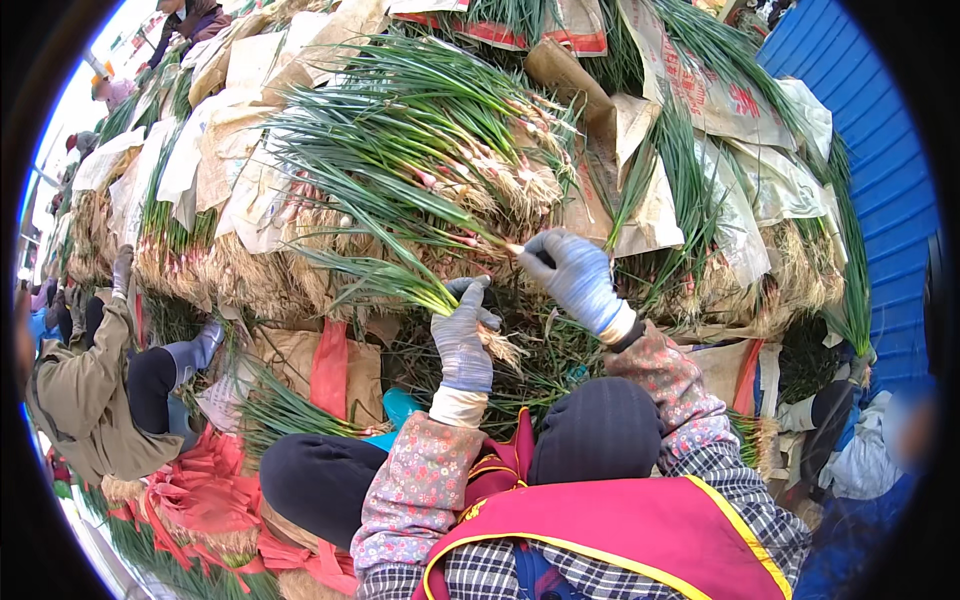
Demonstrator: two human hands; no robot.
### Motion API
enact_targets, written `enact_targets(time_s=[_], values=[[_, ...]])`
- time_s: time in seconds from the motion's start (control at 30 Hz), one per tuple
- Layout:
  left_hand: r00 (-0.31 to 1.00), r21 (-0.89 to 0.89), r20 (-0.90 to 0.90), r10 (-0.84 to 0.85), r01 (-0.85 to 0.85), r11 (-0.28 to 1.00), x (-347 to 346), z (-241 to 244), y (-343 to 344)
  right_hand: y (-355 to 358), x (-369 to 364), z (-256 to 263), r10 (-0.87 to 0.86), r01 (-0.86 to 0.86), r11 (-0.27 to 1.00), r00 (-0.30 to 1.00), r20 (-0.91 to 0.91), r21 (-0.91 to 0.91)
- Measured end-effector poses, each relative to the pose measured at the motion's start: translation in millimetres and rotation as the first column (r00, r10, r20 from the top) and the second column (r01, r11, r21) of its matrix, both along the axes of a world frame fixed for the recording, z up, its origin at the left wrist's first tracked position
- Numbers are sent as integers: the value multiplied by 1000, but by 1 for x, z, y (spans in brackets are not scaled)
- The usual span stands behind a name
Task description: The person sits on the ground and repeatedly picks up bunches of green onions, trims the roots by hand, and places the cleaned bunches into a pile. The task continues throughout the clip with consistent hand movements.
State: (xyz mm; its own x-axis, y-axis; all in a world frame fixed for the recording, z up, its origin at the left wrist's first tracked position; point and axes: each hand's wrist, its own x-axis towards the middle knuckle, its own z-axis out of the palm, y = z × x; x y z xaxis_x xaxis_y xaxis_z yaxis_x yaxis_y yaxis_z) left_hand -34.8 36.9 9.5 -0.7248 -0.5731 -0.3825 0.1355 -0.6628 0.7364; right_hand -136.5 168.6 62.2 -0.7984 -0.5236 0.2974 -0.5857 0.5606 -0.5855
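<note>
My left hand (463,330), in a grey-blue work glove, is closed around a small bunch of green garlic plants (420,289). Their leaves spread out to the upper left, and pale roots (501,345) hang below the fist. Higher and to the right, my right hand (574,274) wears a matching glove. Its thumb and fingers pinch the pale bulb end of a single garlic plant (484,229), whose leaves slope up to the left. Just beyond both hands lies a loose heap of green garlic (420,142), with pinkish bulbs and stringy roots towards the right.
Stacked garlic bundles (255,277) under woven sacks (247,165) form a high bank ahead. Leaf trimmings (555,360) lie below it. Red cloth strips (202,487) are at lower left. A co-worker (90,390) sits at left, another person (855,427) at right, by a blue corrugated wall (885,195).
</note>
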Motion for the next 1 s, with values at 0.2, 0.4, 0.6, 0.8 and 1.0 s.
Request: enact_targets(time_s=[0.2, 0.4, 0.6, 0.8, 1.0], values=[[994, -25, 74, -75, 77, 997, 5, -18, 5, 8, 18, -30, 237, -231, 969, 781, 578, -86], [992, 39, 75, -104, 102, 994, 24, -28, 23, -36, 20, -54, 380, 108, 895, 319, 868, -432], [991, 190, -52, -124, 131, 973, 27, -35, 27, -28, 26, -68, 478, 374, 785, 144, 867, -495], [998, 21, 56, 1, -2, 1000, 33, -28, 23, -28, 9, -46, 75, -71, 992, 997, 27, -99], [988, -112, 52, 145, -139, 984, 42, 5, 2, -39, -18, -61, 402, -204, 839, 857, -322, 505]])
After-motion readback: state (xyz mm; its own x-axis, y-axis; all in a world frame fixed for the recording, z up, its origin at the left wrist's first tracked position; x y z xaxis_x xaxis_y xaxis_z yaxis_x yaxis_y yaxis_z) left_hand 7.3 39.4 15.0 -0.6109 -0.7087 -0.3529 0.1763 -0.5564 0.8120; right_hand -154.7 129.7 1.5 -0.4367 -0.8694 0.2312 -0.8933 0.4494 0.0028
